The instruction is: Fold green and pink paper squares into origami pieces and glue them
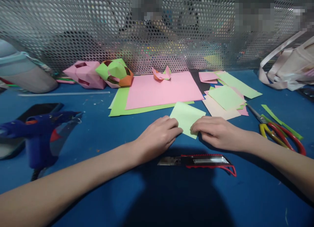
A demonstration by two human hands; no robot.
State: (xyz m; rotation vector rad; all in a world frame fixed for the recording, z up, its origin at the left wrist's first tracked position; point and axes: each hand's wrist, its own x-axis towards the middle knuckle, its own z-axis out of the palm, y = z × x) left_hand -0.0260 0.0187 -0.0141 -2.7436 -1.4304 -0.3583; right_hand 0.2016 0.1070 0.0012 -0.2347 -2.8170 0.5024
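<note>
While most of the blue bench (103, 191) is plain to see, we lose some things at its borders: a pale bottle-like container (26, 70) is cut off at the far left, a cream bag (294, 61) at the far right, and grey blocks mask parts of the perforated metal screen (93, 27) behind. A blue glue gun (38, 129) overlaps a dark phone (46, 108) on the left.

In the middle, a pale green paper square (187, 115) lies at an angle between two bare hands. We see the left hand (159, 133) with its fingers curled in, touching the paper's left side. The right hand (214, 132) has its fingers bent over the right side near the lowest corner. The undersides are hidden, so we cannot tell whether either hand pinches the paper or only presses it.

The square's far edge comes close to a larger pink sheet (164, 91); a paper pile (225, 99) sits near its right corner. On the near side, a red and black utility knife (203, 161) lies crosswise, and red-and-yellow scissors (274, 130) lie beyond the right wrist. Bench surface stretches between the glue gun and left hand, and nearer than the knife, where a shadow falls.
</note>
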